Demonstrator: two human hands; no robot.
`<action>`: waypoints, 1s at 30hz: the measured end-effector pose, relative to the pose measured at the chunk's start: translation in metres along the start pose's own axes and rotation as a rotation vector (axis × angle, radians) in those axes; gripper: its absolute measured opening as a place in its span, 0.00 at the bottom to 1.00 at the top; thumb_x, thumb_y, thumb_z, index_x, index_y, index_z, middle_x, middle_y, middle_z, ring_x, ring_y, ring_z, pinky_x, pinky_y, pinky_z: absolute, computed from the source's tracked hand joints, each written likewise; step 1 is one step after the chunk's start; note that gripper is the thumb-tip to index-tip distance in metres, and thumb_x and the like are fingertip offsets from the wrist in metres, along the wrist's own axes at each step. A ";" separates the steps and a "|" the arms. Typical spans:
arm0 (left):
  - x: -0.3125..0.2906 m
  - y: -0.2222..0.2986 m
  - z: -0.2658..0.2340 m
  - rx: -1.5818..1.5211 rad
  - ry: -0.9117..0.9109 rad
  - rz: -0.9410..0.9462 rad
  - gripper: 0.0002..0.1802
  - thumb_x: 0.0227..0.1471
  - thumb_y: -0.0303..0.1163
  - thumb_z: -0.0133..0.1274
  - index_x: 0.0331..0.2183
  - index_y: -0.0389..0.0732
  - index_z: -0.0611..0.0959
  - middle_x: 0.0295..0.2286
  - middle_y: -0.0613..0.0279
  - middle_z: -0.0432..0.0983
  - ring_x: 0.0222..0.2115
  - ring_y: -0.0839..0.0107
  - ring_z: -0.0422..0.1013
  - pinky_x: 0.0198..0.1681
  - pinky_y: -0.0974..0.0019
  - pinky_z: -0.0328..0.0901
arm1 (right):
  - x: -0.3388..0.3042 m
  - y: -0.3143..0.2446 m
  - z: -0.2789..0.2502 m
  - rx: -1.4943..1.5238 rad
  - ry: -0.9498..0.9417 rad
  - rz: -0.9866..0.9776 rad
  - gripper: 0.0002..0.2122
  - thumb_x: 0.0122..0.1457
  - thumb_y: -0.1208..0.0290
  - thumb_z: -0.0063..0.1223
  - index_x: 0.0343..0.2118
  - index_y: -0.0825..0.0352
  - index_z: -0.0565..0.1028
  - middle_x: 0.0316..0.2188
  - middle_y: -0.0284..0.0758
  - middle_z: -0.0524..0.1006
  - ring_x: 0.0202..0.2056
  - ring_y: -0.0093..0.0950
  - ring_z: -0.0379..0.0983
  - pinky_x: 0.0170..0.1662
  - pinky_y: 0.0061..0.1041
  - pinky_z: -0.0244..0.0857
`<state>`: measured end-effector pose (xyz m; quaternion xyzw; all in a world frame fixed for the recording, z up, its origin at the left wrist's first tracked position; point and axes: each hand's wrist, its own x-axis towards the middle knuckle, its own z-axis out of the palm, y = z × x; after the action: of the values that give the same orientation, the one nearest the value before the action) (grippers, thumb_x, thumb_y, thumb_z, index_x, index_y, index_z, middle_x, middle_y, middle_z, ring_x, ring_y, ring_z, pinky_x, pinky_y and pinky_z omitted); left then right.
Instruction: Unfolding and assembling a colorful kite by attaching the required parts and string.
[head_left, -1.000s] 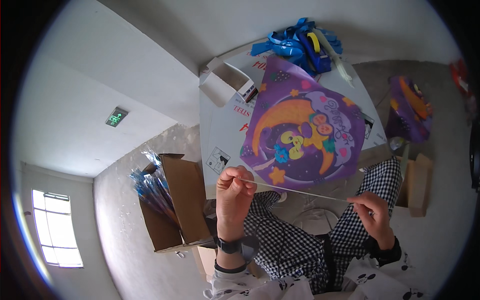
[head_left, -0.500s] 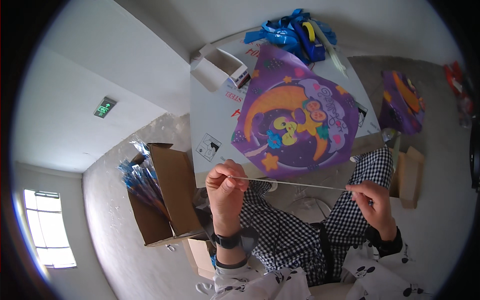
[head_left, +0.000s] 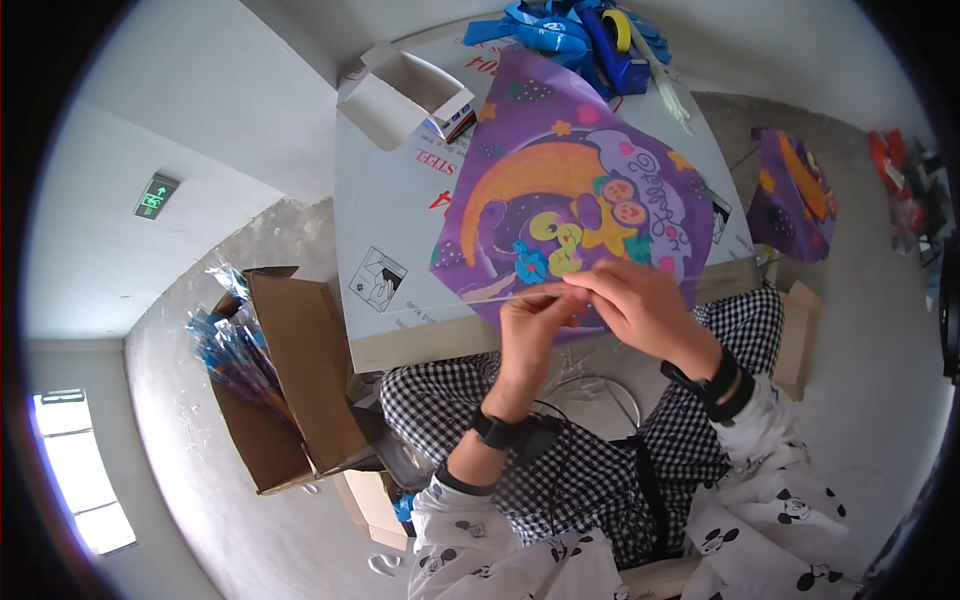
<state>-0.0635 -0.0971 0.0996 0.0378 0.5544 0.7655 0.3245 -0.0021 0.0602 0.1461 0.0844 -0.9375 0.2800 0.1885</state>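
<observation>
Strip (head_left: pixel 490 299) pinched in fingers | left hand (head_left: pixel 530 335), right hand (head_left: pixel 645 308) now together, earlier apart | purple sheet (head_left: pixel 570 190) behind

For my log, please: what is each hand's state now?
Left hand: closed, pinching a thin pale strand.
Right hand: closed, apparently pinching the same strand, right beside the left hand.

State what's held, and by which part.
A thin pale strip, pinched where the left hand and right hand meet, inward of its left end.

Bright window (head_left: pixel 85 475), pale wall (head_left: pixel 790 60)
</observation>
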 end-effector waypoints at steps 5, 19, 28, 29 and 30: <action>0.040 -0.019 -0.048 -0.013 0.022 -0.106 0.12 0.55 0.33 0.56 0.37 0.35 0.84 0.30 0.64 0.79 0.29 0.79 0.73 0.28 0.75 0.67 | 0.031 0.033 0.052 0.059 -0.052 0.010 0.08 0.53 0.75 0.56 0.36 0.60 0.79 0.28 0.28 0.76 0.26 0.30 0.75 0.26 0.28 0.68; 0.073 -0.039 -0.077 -0.244 0.240 -0.265 0.12 0.58 0.33 0.53 0.39 0.36 0.82 0.30 0.65 0.78 0.28 0.77 0.75 0.26 0.77 0.67 | 0.036 0.099 0.093 0.163 -0.117 0.144 0.05 0.52 0.78 0.58 0.32 0.65 0.76 0.27 0.31 0.74 0.26 0.31 0.74 0.27 0.27 0.66; 0.069 -0.030 -0.061 0.280 0.185 -0.369 0.10 0.54 0.33 0.56 0.35 0.36 0.81 0.30 0.62 0.78 0.30 0.73 0.75 0.28 0.71 0.67 | 0.034 0.131 0.099 0.208 -0.056 0.191 0.05 0.51 0.79 0.58 0.32 0.66 0.76 0.30 0.32 0.73 0.30 0.30 0.73 0.30 0.26 0.66; 0.065 -0.034 -0.063 0.716 0.167 0.032 0.11 0.51 0.30 0.57 0.36 0.36 0.79 0.34 0.59 0.76 0.36 0.68 0.73 0.34 0.66 0.67 | 0.035 0.133 0.103 0.183 -0.049 0.151 0.05 0.51 0.79 0.58 0.32 0.65 0.76 0.31 0.32 0.73 0.31 0.30 0.73 0.31 0.27 0.66; 0.062 -0.039 -0.065 1.134 0.135 0.450 0.13 0.49 0.28 0.57 0.38 0.36 0.78 0.39 0.56 0.75 0.41 0.62 0.72 0.40 0.61 0.67 | 0.035 0.136 0.104 0.190 -0.050 0.150 0.05 0.51 0.79 0.58 0.32 0.65 0.76 0.31 0.32 0.73 0.31 0.30 0.73 0.31 0.27 0.66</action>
<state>-0.1218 -0.1103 0.0224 0.2723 0.8731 0.4015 0.0483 -0.1021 0.1133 0.0133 0.0383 -0.9149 0.3786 0.1349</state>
